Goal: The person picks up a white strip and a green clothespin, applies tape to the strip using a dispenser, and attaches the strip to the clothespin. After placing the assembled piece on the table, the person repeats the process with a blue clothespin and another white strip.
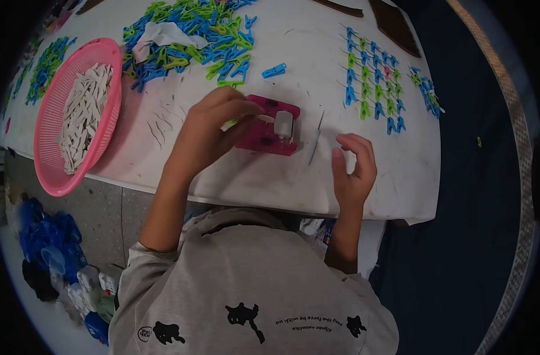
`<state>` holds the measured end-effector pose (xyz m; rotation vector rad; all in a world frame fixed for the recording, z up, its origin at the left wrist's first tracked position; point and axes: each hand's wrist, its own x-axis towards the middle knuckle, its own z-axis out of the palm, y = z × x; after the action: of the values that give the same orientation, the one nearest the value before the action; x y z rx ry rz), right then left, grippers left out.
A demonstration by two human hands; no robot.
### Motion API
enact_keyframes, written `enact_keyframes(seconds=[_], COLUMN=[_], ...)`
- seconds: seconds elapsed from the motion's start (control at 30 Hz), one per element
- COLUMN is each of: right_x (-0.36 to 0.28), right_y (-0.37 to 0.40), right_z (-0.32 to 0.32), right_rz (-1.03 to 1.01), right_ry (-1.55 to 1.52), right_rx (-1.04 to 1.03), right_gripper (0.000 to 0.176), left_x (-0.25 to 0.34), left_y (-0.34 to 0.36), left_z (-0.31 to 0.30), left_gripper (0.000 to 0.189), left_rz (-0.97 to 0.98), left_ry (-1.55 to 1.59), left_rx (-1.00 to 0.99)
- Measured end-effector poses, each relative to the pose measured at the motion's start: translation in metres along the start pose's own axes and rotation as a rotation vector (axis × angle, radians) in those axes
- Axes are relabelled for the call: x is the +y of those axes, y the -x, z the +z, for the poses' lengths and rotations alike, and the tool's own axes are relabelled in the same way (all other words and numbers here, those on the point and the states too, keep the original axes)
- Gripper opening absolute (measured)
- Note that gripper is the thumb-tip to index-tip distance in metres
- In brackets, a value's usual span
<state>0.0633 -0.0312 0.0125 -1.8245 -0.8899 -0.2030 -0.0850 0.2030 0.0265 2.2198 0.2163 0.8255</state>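
My left hand (213, 127) reaches over the left side of a magenta device (257, 144) with a pale block (283, 125) on it. Its thumb and forefinger are closed on a small white strip (266, 118), whose tip points towards the block. A bit of green plastic (229, 123) shows by that palm, mostly hidden. My right hand (355, 171) hovers over the table's front part, fingers curled and apart from the thumb, holding nothing. Between the device and my right hand lies a pale-handled tool with a thin metal tip (313, 145).
A pink basket (113, 71) of white strips overhangs the table's left edge. Blue and green clothespins (181, 56) are piled at the back, a white cloth (166, 34) on top. Clothespins with thin wires (364, 74) stand in rows at right. One blue clothespin (274, 71) lies alone.
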Motion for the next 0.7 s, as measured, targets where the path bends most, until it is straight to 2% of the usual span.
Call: enact_keyframes(seconds=[0.03, 0.07, 0.13, 0.23, 0.37, 0.43, 0.63, 0.7], right_x=[-0.009, -0.016, -0.022, -0.011, -0.006, -0.001, 0.009, 0.013], right_y=[-0.008, -0.014, -0.03, -0.038, -0.041, -0.044, -0.045, -0.045], right_z=[0.007, 0.015, 0.029, 0.042, 0.049, 0.052, 0.061, 0.064], right_rz=[-0.154, -0.152, -0.357, -0.416, -0.271, -0.257, -0.293, -0.309], right_ry=[0.021, 0.029, 0.062, 0.025, -0.073, -0.088, -0.083, -0.085], right_rx=[-0.095, -0.092, -0.193, -0.227, -0.247, -0.254, -0.289, -0.286], right_gripper=[0.022, 0.022, 0.023, 0.023, 0.024, 0.024, 0.027, 0.028], left_x=[0.003, 0.007, 0.014, 0.018, 0.008, -0.003, -0.004, -0.011], left_y=[-0.005, -0.009, -0.018, -0.023, -0.027, -0.029, -0.029, -0.029], left_z=[0.009, 0.014, 0.021, 0.027, 0.027, 0.033, 0.037, 0.041], left_gripper=[0.024, 0.024, 0.024, 0.019, 0.02, 0.019, 0.016, 0.017], left_rz=[0.134, 0.137, 0.106, 0.044, 0.05, 0.269, 0.138, 0.191], left_ry=[0.032, 0.041, 0.099, 0.197, 0.204, 0.189, 0.141, 0.146], left_rx=[-0.026, -0.028, -0.103, -0.069, -0.064, -0.042, -0.056, -0.028])
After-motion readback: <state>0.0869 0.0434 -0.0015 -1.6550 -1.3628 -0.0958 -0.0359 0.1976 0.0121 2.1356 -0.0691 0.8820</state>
